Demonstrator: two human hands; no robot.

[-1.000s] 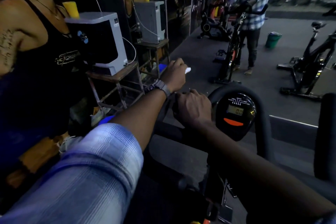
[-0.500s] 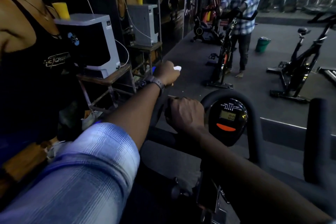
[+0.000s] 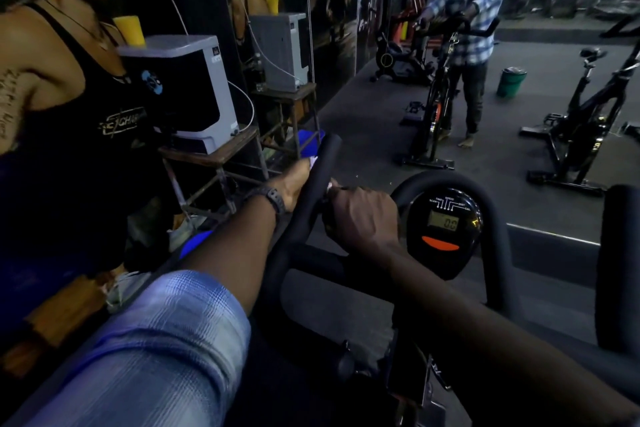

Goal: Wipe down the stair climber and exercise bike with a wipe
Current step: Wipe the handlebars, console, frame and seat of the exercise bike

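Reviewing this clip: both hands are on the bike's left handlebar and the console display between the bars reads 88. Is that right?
Not quite. In the head view the console display reads 00, not 88. The rest holds: the left hand and the right hand are both on the left handlebar, with a bit of white wipe showing at the left hand.

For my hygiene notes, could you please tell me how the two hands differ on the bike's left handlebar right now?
The left hand sits higher on the left handlebar, with the white wipe showing at its fingers; the right hand grips lower, near the bend, beside the console. A watch is on the left wrist only. Both hold the same bar.
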